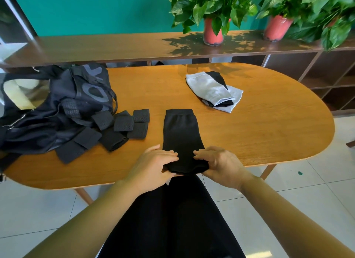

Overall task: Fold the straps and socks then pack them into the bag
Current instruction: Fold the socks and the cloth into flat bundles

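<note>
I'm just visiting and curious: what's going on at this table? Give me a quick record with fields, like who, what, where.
Who: a person, seen from a head-worn camera
Left hand: gripping the near end of the black sock
Right hand: gripping the same end, other corner
Sock position: flat on the wooden table, cuff pointing away
Bag: dark, open, at the table's left
Straps: black pieces heaped beside the bag
Grey and black socks: folded pile, far right
Background: two potted plants on a shelf

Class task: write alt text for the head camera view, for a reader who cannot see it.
Both hands, left and right, pinch the near end of a black sock lying flat on a wooden table. Folded black straps lie beside a dark bag at left.
</note>
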Tool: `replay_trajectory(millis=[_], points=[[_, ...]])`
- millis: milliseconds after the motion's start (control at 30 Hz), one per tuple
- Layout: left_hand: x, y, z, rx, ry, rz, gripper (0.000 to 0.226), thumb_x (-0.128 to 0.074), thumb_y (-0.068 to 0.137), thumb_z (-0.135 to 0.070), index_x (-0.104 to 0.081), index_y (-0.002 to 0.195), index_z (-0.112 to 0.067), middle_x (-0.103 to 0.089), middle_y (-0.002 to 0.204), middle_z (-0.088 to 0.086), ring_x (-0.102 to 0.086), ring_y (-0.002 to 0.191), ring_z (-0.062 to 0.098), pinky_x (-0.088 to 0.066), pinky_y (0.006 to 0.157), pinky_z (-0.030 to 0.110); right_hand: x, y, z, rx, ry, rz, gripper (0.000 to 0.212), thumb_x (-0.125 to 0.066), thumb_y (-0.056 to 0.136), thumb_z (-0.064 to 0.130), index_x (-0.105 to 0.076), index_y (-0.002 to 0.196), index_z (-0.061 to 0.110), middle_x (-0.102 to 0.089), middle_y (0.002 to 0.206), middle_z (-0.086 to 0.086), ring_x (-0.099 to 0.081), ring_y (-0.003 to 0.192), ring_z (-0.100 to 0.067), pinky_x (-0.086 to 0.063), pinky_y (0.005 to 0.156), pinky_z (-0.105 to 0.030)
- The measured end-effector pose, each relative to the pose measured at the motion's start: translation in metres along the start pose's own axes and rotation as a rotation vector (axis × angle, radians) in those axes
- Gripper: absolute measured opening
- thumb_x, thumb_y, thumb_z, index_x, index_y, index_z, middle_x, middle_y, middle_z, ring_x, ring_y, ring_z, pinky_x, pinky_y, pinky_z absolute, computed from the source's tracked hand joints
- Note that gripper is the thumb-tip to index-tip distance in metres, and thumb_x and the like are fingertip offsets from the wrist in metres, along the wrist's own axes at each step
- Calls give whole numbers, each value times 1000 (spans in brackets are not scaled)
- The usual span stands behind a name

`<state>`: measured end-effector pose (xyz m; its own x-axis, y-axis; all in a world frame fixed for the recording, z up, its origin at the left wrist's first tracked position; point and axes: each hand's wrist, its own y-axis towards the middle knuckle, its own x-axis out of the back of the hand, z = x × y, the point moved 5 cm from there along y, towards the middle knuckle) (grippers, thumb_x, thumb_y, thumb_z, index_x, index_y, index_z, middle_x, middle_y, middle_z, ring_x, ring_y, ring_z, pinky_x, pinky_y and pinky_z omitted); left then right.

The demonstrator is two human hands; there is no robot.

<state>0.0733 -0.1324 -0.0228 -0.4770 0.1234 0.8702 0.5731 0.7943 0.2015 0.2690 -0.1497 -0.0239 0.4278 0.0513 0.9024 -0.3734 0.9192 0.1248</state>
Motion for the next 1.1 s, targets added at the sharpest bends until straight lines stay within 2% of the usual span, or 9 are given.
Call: replay_trajectory(millis=[67, 133, 167, 233, 333, 500, 767, 1000, 1100], points=[[2, 0, 2, 125, -85, -9, 32, -66, 88, -31, -66, 120, -29, -61, 123, -17, -46, 120, -2, -26, 116, 38, 2, 2, -2, -76, 137, -8, 34, -69, 84, 23, -66, 118, 26, -66, 115, 8, -59, 104, -6, -53, 89, -32], [4, 3, 3, 217, -138, -74, 8, -61, 91, -36, -69, 88, -38, -67, 87, -19, -56, 88, 1, -41, 92, 37, 4, 5, -3, -190, 381, -8, 20, -65, 88, 23, -71, 107, 26, -71, 98, 5, -64, 91, -12, -55, 83, -36], [6, 5, 5, 256, -124, -154, 24, -61, 90, -38, -58, 67, -39, -58, 62, -16, -52, 67, 3, -38, 75, 35, 5, 6, -3, -245, 498, -27, 16, -63, 90, 25, -72, 102, 26, -71, 91, 3, -65, 87, -14, -55, 81, -39], [7, 8, 9, 370, -90, -211, 47, -60, 90, -43, -35, 52, -29, -35, 46, -9, -38, 50, 9, -30, 67, 33, 3, 10, -9, -355, 615, -113, 12, -63, 89, 27, -73, 94, 23, -71, 86, -1, -66, 85, -21, -54, 81, -45], [2, 13, 15, 491, -44, -195, 46, -54, 91, -50, -40, 60, -19, -34, 50, -7, -38, 54, 12, -29, 70, 33, 0, 18, -17, -512, 614, -238, 14, -64, 87, 30, -71, 83, 19, -70, 78, -4, -65, 81, -25, -54, 78, -47], [2, 22, 17, 581, 27, -183, 46, -54, 92, -50, -35, 58, -25, -42, 55, -8, -40, 57, 8, -27, 70, 30, -2, 28, -21, -654, 526, -318, 25, -66, 85, 37, -67, 74, 14, -66, 69, -7, -63, 71, -23, -53, 66, -41], [0, 26, 19, 692, 177, -206, 26, -53, 91, -52, -61, 81, -30, -58, 66, -9, -54, 71, 11, -29, 78, 34, -6, 31, -15, -729, 285, -419, 21, -65, 84, 32, -63, 72, 15, -62, 64, -1, -60, 64, -18, -54, 60, -33], [8, 29, 12, 667, 274, -182, 21, -53, 92, -51, -54, 88, -30, -54, 71, -11, -48, 73, 10, -28, 79, 33, -3, 35, -8, -719, 129, -370, 16, -60, 86, 28, -61, 78, 14, -58, 67, 1, -57, 64, -17, -50, 60, -28], [10, 30, 2, 486, 311, -278, 15, -63, 87, -39, -53, 92, -29, -57, 84, -10, -49, 87, 13, -28, 79, 32, -2, 36, -5, -719, 94, -358, 15, -60, 88, 28, -60, 81, 14, -56, 68, 2, -54, 64, -16, -42, 58, -25]])
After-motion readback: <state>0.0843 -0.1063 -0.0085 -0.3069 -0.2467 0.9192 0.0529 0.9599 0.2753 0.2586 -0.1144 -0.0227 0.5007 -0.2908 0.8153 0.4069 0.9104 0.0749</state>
